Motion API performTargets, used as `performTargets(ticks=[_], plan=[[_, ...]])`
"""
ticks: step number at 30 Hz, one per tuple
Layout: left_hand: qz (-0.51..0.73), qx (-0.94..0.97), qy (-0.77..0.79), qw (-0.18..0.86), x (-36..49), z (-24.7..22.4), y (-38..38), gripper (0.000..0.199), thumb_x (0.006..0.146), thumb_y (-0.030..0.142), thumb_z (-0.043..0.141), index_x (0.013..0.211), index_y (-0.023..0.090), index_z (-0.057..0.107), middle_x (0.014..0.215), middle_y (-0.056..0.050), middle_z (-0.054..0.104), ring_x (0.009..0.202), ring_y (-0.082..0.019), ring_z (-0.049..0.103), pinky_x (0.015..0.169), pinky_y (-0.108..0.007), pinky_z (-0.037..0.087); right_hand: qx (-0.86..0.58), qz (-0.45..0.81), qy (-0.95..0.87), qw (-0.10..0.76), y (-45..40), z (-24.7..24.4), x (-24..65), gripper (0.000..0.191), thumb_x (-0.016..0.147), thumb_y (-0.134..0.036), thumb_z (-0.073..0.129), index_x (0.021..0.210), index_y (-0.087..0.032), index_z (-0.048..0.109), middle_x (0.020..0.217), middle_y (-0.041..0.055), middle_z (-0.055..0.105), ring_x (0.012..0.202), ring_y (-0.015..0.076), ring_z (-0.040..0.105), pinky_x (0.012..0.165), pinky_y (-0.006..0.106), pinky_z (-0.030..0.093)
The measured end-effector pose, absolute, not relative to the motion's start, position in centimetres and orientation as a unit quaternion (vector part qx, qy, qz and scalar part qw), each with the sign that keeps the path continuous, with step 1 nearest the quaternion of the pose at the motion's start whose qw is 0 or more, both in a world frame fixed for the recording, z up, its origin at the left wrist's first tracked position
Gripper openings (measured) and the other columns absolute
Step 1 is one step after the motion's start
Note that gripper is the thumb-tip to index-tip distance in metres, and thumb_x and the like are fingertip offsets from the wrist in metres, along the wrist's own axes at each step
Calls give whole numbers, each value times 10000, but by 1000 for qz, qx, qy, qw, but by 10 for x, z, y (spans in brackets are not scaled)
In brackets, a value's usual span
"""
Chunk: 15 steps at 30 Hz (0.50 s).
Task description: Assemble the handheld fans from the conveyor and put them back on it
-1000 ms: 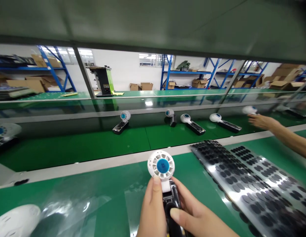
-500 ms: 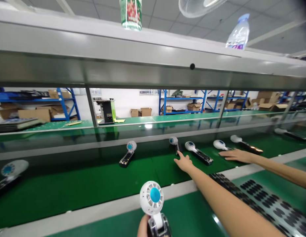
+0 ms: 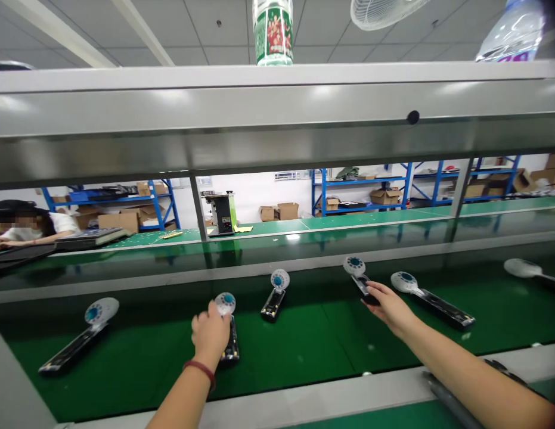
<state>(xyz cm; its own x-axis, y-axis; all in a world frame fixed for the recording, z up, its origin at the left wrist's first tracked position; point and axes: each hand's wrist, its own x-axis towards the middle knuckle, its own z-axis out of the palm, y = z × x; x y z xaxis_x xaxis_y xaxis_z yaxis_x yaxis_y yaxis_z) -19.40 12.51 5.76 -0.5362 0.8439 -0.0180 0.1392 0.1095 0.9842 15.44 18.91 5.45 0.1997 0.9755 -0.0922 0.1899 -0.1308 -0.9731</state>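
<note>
My left hand (image 3: pixel 210 335), with a dark red band at its wrist, has its fingers curled on the head of a white-headed device (image 3: pixel 226 302), whose dark handle rests on the green belt. My right hand (image 3: pixel 391 307) grips the dark handle of another device (image 3: pixel 354 266), its round white head pointing away. Between my hands lies a third such device (image 3: pixel 279 280). One more (image 3: pixel 406 282) is just right of my right hand, and another (image 3: pixel 102 311) lies at the left.
The green belt (image 3: pixel 295 351) runs across the view, with a further device (image 3: pixel 522 268) at the far right. A metal shelf (image 3: pixel 277 113) spans overhead, with bottles on top. Behind are a black and green machine (image 3: pixel 223 214), blue racks, boxes and a person (image 3: pixel 62 223) at the left.
My left hand has moved from the near edge onto the belt with its device. My right hand has closed on a device handle. The other person's arm has left view, and the view has shifted left.
</note>
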Motion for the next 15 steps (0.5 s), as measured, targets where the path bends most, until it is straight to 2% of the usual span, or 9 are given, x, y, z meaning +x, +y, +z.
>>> performTargets(ticks=[2, 3, 4, 6, 7, 8, 10, 13, 15], plan=[[573, 404, 625, 345, -162, 69, 130, 470, 774, 266, 532, 1216, 187, 393, 1401, -103, 247, 1237, -289, 277, 976, -505, 232, -569, 457, -478, 489, 148, 58, 142, 270, 882, -300, 431, 1120, -175, 456, 950, 47, 605, 839, 150, 598, 714, 301, 495], [570, 420, 595, 381, -138, 73, 127, 464, 744, 273, 571, 1175, 162, 439, 1385, -136, 280, 1236, -285, 289, 972, -446, 265, -547, 471, -486, 492, 124, 60, 136, 273, 868, -313, 449, 1108, -183, 464, 914, 42, 616, 845, 156, 601, 722, 292, 492], [562, 430, 562, 428, -111, 77, 120, 444, 723, 315, 592, 1116, 137, 489, 1315, -168, 385, 1190, -289, 368, 934, -416, 322, -533, 483, -492, 491, 99, 60, 131, 282, 842, -343, 481, 1082, -196, 487, 893, 35, 622, 833, 165, 602, 724, 292, 491], [549, 428, 485, 530, -56, 83, 96, 475, 724, 476, 531, 1083, 166, 509, 1108, -144, 573, 970, -264, 566, 780, -388, 443, -527, 499, -498, 474, 49, 60, 123, 296, 748, -388, 590, 988, -216, 560, 852, 22, 631, 790, 185, 601, 725, 307, 490], [552, 413, 452, 567, -32, 86, 81, 509, 710, 523, 516, 1099, 196, 488, 1039, -108, 609, 877, -234, 607, 717, -356, 470, -528, 501, -505, 464, 26, 60, 121, 282, 704, -396, 630, 927, -226, 593, 848, 19, 635, 786, 196, 596, 733, 316, 486], [566, 386, 430, 588, -13, 90, 65, 554, 709, 582, 463, 1129, 222, 440, 990, -74, 621, 809, -199, 622, 671, -319, 479, -529, 497, -519, 452, 5, 60, 120, 250, 678, -393, 653, 870, -237, 617, 863, 22, 638, 810, 210, 589, 751, 323, 480], [569, 312, 407, 643, 9, 96, 37, 627, 671, 685, 382, 956, 145, 523, 762, -65, 631, 620, -161, 609, 563, -272, 470, -525, 478, -564, 422, -33, 58, 124, 167, 691, -376, 644, 817, -266, 639, 965, 28, 627, 928, 241, 555, 813, 334, 454], [542, 191, 410, 708, 10, 91, 9, 654, 606, 737, 398, 651, 104, 558, 505, -49, 572, 450, -124, 541, 476, -238, 427, -493, 481, -634, 351, -81, 52, 140, 235, 752, -343, 597, 986, -329, 600, 1166, 12, 537, 1072, 249, 479, 884, 361, 417], [515, 162, 441, 717, 2, 78, -4, 623, 606, 719, 433, 630, 110, 560, 485, -45, 577, 427, -118, 534, 439, -222, 400, -471, 507, -651, 312, -110, 46, 153, 326, 789, -339, 565, 1112, -318, 521, 1222, 27, 490, 1066, 232, 483, 872, 389, 426]])
